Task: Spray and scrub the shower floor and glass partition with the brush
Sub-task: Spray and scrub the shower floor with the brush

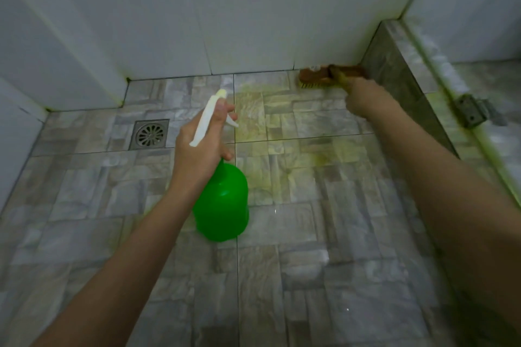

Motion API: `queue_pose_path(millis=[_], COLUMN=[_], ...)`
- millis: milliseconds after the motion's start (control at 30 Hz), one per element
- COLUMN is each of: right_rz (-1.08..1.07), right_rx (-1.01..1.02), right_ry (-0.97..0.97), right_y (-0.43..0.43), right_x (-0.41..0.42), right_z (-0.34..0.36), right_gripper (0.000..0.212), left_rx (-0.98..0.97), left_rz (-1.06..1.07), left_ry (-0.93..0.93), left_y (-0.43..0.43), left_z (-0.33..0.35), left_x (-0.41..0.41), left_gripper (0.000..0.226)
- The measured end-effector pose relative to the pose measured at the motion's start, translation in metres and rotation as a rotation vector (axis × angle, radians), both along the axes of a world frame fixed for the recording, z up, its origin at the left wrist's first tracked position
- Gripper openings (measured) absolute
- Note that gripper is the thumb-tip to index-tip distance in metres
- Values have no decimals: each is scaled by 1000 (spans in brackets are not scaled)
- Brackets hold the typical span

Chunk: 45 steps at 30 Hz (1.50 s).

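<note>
Head view, the only one available. Left hand [200, 146] is wrapped round the neck of the spray bottle [222, 205], just under the white sprayer head [208, 115], with one finger out front by the trigger, so the grip is closed on the bottle. The green body hangs below the grip, clear of the shower floor [84, 191]. The nozzle points forward from the grip toward the yellowish wet patch [282, 127]. It is likely held up and aimed so the tiles can be re-wetted without a tool change.

Right hand [363, 98] is blurred but reads as clamped on the handle of the brush [315, 77]. The brush head sits ahead of the grip, bristles down on the floor, right in the corner where the white wall [253, 22] meets the grey ledge [394, 65]. The arm is at full reach. Judgement: the corner grout is the spot in hand, and the blur suggests a scrubbing stroke.

The wet patch lies between the two grips, nearer the right one. Drain [150, 134] sits left of the left grip, well apart from the brush.

Beyond the right grip, on top of the ledge, there is a metal bracket [470, 111] — probably the glass partition's fixing, though the glass itself can't be made out. Judgement: floor partly treated, near tiles look unscrubbed, partition not yet started.
</note>
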State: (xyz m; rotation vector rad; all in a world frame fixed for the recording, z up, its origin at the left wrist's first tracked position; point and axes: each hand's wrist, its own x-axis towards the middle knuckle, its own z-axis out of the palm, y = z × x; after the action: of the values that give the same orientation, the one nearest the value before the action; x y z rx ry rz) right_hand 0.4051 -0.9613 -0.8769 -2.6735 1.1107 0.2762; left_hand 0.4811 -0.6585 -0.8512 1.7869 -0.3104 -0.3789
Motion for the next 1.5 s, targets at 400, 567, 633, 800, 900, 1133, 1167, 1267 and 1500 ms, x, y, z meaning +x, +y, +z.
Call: queue_pose_path(millis=[400, 567, 633, 800, 900, 1133, 1167, 1267, 1500], right_rz=[67, 63, 32, 7, -7, 1, 8, 8, -19], right_rx=[4, 2, 56, 14, 42, 103, 85, 37, 40], right_ry=[-23, 114, 86, -9, 19, 98, 90, 15, 136], right_y=[-21, -16, 6, -17, -33, 33, 33, 9, 35], right_x=[-1, -41, -76, -22, 9, -80, -79, -40, -51], right_z=[-8, 0, -5, 1, 23, 8, 5, -1, 17], right_gripper=[81, 78, 80, 76, 49, 77, 79, 78, 51], left_rx=[-36, -40, -27, 6, 5, -45, -44, -46, -67], left_rz=[61, 54, 53, 32, 39, 43, 38, 28, 17], left_ry=[3, 19, 18, 8, -2, 11, 9, -13, 0], left_y=[1, -4, -8, -16, -15, -5, -4, 1, 8], left_z=[9, 7, 7, 17, 28, 31, 29, 22, 5], left_x=[-6, -8, -10, -17, -19, -15, -14, -11, -5], left_gripper=[31, 35, 37, 33, 32, 33, 33, 33, 33])
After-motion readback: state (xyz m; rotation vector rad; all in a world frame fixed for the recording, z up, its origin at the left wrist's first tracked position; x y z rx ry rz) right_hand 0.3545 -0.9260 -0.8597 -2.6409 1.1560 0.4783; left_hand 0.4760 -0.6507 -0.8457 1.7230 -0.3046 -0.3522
